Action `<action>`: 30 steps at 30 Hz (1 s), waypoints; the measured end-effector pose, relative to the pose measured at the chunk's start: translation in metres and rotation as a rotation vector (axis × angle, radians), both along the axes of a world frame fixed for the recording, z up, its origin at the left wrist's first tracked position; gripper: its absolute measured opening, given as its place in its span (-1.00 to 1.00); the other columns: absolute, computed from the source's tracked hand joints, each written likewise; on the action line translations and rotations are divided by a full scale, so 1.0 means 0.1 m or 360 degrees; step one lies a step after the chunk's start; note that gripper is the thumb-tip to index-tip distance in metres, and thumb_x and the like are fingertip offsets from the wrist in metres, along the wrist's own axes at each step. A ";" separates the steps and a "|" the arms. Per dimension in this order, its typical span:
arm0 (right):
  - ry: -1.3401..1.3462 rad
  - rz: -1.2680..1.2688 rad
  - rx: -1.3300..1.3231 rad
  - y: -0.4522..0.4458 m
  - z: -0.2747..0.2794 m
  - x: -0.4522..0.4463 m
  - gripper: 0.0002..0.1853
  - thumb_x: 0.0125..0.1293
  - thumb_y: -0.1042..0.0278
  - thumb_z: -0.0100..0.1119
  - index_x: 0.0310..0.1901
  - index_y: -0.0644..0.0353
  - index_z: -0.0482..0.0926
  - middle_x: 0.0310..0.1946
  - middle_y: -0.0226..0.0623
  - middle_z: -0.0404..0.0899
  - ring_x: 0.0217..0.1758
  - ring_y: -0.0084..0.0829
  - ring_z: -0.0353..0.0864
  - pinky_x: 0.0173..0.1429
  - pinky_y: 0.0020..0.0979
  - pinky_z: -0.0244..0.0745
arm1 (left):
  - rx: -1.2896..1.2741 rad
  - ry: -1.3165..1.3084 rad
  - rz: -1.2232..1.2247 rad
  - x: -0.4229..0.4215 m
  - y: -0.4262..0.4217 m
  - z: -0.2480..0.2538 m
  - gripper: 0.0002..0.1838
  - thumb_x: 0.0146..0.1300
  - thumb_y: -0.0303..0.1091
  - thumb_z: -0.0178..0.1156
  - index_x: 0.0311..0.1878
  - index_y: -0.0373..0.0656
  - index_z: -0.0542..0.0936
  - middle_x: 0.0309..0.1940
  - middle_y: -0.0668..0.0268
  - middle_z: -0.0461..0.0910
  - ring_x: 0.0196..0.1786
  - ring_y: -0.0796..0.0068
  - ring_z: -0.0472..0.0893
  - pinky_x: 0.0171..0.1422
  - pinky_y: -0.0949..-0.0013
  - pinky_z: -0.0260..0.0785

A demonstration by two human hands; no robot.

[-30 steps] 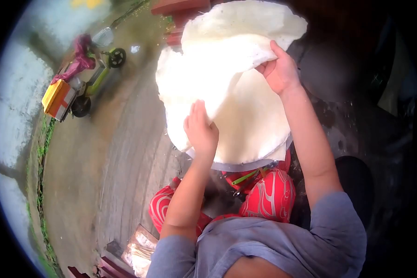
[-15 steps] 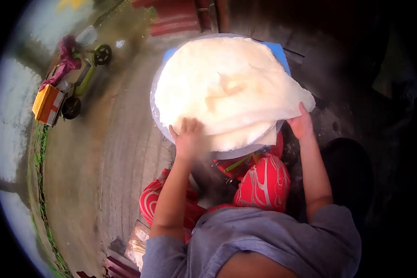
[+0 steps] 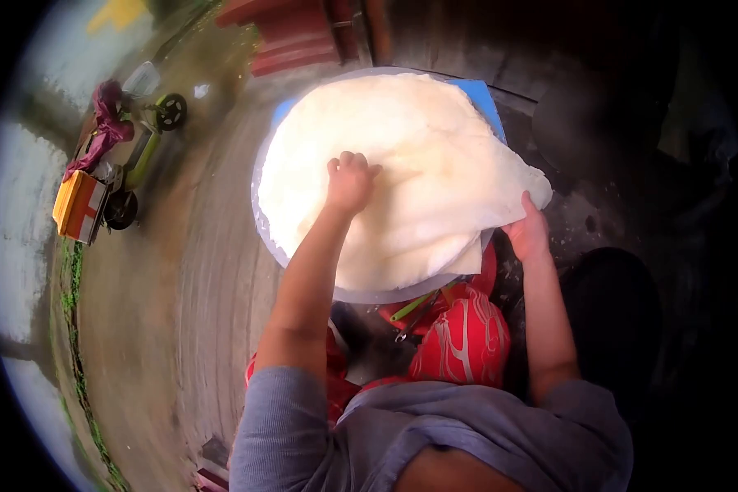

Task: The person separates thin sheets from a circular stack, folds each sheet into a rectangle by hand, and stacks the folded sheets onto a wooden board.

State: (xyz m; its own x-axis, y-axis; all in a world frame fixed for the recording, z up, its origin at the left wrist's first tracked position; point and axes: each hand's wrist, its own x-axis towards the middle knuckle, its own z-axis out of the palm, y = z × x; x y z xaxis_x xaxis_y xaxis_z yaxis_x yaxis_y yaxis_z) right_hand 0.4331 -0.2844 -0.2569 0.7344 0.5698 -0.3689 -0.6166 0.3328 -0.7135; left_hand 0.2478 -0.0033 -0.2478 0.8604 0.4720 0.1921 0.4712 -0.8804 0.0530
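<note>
The fingers of the left hand (image 3: pixel 352 185) are partly curled over the pale sheet (image 3: pixel 402 131), near its middle; whether they pinch any of it cannot be told. The fingers of the right hand (image 3: pixel 528 231) are closed on the sheet's edge at its right corner, the thumb on top and the other fingers mostly hidden underneath.

The sheet lies broad and roughly round, with low creases to the right of the left hand. Along its near side, layered edges show, one with a squared corner. Beneath is a round grey board (image 3: pixel 264 221), its rim visible on the left and near sides. Blue corners (image 3: pixel 484 105) of something under the board stick out beyond its far side.

Below the board's near rim, a green-handled tool (image 3: pixel 407 309) lies by a red container (image 3: pixel 487 275), close to the person's red patterned trousers (image 3: pixel 466 340). Off to the left, well apart, a green scooter (image 3: pixel 143 160) stands on the ground with a purple cloth (image 3: pixel 107 131) and an orange-and-white box (image 3: pixel 79 207).
</note>
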 end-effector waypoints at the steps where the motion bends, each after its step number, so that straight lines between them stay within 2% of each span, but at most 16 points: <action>1: -0.0007 0.0000 -0.0010 0.00 -0.01 0.00 -0.43 0.43 0.12 -0.06 0.33 0.28 0.15 0.29 -0.19 0.31 0.33 -0.24 0.32 0.34 -0.19 0.27 | 0.0029 0.0176 0.0022 0.02 0.00 0.08 -0.78 0.00 -0.37 0.32 -0.21 0.02 0.69 -0.02 0.39 0.55 0.17 0.31 0.38 0.20 0.10 0.14; 3: -0.0007 0.0001 -0.0027 -0.02 -0.04 0.00 -0.43 0.43 0.12 -0.06 0.33 0.28 0.15 0.29 -0.18 0.31 0.33 -0.24 0.32 0.34 -0.19 0.27 | 0.0020 0.0160 0.0005 0.06 0.12 0.11 -0.83 -0.04 -0.32 0.36 -0.32 -0.03 0.70 -0.07 0.32 0.56 0.11 0.30 0.42 0.21 0.08 0.13; 5: 0.0069 -0.0008 0.0041 -0.02 -0.07 0.00 -0.42 0.43 0.11 -0.06 0.34 0.28 0.14 0.30 -0.19 0.30 0.33 -0.23 0.31 0.35 -0.19 0.26 | -0.0479 -0.0122 0.0246 0.11 0.34 0.06 -0.82 -0.02 -0.30 0.32 -0.31 -0.08 0.68 -0.16 0.25 0.61 -0.02 0.28 0.54 0.12 0.14 0.27; 7: 0.0065 -0.0014 0.0057 -0.02 -0.04 -0.04 -0.42 0.42 0.11 -0.05 0.34 0.28 0.14 0.30 -0.19 0.29 0.34 -0.23 0.31 0.35 -0.18 0.25 | -0.0636 -0.0493 0.0637 0.13 0.50 0.03 -0.77 0.03 -0.28 0.24 -0.25 -0.16 0.66 -0.36 0.18 0.66 -0.30 0.25 0.65 -0.18 0.28 0.48; 9: 0.0060 -0.0020 0.0072 -0.02 -0.06 -0.05 -0.41 0.42 0.11 -0.05 0.34 0.28 0.13 0.31 -0.20 0.29 0.34 -0.23 0.30 0.36 -0.18 0.24 | -0.0674 -0.0381 0.1005 0.07 0.54 0.01 -0.69 0.05 -0.31 0.23 -0.11 -0.17 0.62 -0.15 0.18 0.63 -0.07 0.24 0.59 0.01 0.22 0.42; 10: 0.0052 -0.0030 0.0078 -0.02 -0.08 -0.05 -0.40 0.42 0.10 -0.05 0.34 0.29 0.13 0.31 -0.19 0.29 0.35 -0.23 0.29 0.36 -0.18 0.23 | -0.0674 -0.0377 0.1005 0.04 0.47 -0.01 -0.69 0.05 -0.31 0.23 -0.11 -0.17 0.62 -0.15 0.18 0.63 -0.07 0.24 0.59 0.01 0.22 0.42; 12: 0.0052 -0.0044 0.0082 -0.02 -0.09 -0.04 -0.40 0.42 0.10 -0.04 0.34 0.29 0.13 0.31 -0.19 0.28 0.35 -0.23 0.29 0.37 -0.18 0.22 | 0.0132 -0.0516 0.0747 -0.04 0.22 -0.09 -0.59 0.07 -0.33 0.24 0.04 -0.17 0.54 0.11 0.17 0.49 0.20 0.14 0.41 0.22 0.10 0.24; 13: 0.0039 -0.0045 0.0090 -0.02 -0.07 -0.05 -0.40 0.42 0.09 -0.04 0.34 0.30 0.13 0.31 -0.19 0.28 0.35 -0.23 0.29 0.38 -0.18 0.22 | 0.0184 -0.0547 0.0437 -0.07 0.03 -0.09 -0.50 0.08 -0.31 0.26 0.14 -0.14 0.46 0.27 0.19 0.33 0.37 0.04 0.19 0.33 -0.02 0.03; 14: 0.0027 -0.0044 0.0095 -0.03 -0.07 -0.07 -0.39 0.42 0.09 -0.05 0.34 0.30 0.12 0.32 -0.19 0.28 0.36 -0.24 0.28 0.38 -0.18 0.21 | 0.0147 -0.0576 0.0079 -0.11 -0.25 -0.01 -0.47 0.13 -0.26 0.24 0.20 -0.13 0.42 0.29 0.16 0.31 0.41 0.00 0.14 0.36 -0.06 -0.02; 16: 0.0026 -0.0062 0.0109 -0.03 -0.09 -0.09 -0.39 0.41 0.07 -0.04 0.34 0.30 0.14 0.31 -0.20 0.29 0.35 -0.25 0.30 0.38 -0.18 0.22 | -0.0247 -0.0369 -0.0305 -0.15 -0.82 0.02 -0.36 0.30 -0.08 0.07 0.40 -0.08 0.20 0.46 0.17 0.03 0.50 -0.06 -0.10 0.43 -0.16 -0.20; 18: 0.0012 -0.0068 0.0126 -0.01 -0.11 -0.08 -0.38 0.41 0.05 -0.03 0.33 0.30 0.15 0.30 -0.20 0.31 0.33 -0.26 0.32 0.38 -0.18 0.23 | -0.0227 -0.0154 -0.0471 -0.21 -1.20 0.01 -0.37 0.36 0.04 -0.10 0.45 0.08 0.12 0.48 0.27 -0.01 0.52 -0.03 -0.13 0.44 -0.22 -0.28; 22: 0.0041 -0.0141 0.0187 0.02 -0.20 -0.09 -0.37 0.41 0.00 -0.03 0.32 0.30 0.17 0.30 -0.21 0.30 0.34 -0.29 0.31 0.37 -0.23 0.23 | -0.0229 -0.0004 -0.0479 -0.23 -1.37 -0.36 -0.37 0.37 0.07 -0.13 0.46 0.16 0.09 0.48 0.35 0.00 0.52 0.08 -0.10 0.47 -0.19 -0.31; 25: -0.0008 -0.0191 0.0219 0.04 -0.15 -0.13 -0.37 0.41 -0.03 -0.05 0.31 0.30 0.19 0.30 -0.22 0.30 0.35 -0.31 0.30 0.38 -0.27 0.22 | -0.0192 0.0037 -0.0476 -0.23 -1.40 -0.32 -0.34 0.36 0.10 -0.13 0.46 0.10 0.07 0.48 0.30 -0.02 0.52 0.08 -0.10 0.48 -0.17 -0.32; 27: -0.0068 -0.0209 0.0236 0.07 -0.10 -0.13 -0.37 0.41 -0.04 -0.05 0.31 0.30 0.20 0.30 -0.22 0.30 0.35 -0.32 0.30 0.38 -0.28 0.21 | -0.0406 -0.0139 -0.0320 -0.20 -1.48 -0.20 -0.29 0.36 0.10 -0.12 0.46 -0.04 0.04 0.49 0.22 -0.04 0.52 0.06 -0.11 0.48 -0.17 -0.32; 28: -0.0084 -0.0231 0.0237 0.08 -0.09 -0.13 -0.35 0.41 -0.06 -0.07 0.32 0.31 0.19 0.30 -0.22 0.31 0.35 -0.32 0.30 0.38 -0.30 0.21 | -0.0427 -0.0248 -0.0322 -0.17 -1.55 -0.17 -0.24 0.35 0.09 -0.10 0.44 -0.22 0.03 0.48 0.12 -0.06 0.52 0.05 -0.12 0.48 -0.17 -0.32; 30: -0.0096 -0.0252 0.0239 0.11 -0.02 -0.19 -0.33 0.41 -0.09 -0.09 0.32 0.31 0.17 0.29 -0.21 0.32 0.34 -0.32 0.30 0.38 -0.31 0.20 | -0.0465 -0.0295 -0.0366 -0.10 -1.72 -0.16 -0.23 0.35 0.08 -0.09 0.44 -0.26 0.03 0.48 0.09 -0.06 0.52 0.04 -0.12 0.47 -0.17 -0.32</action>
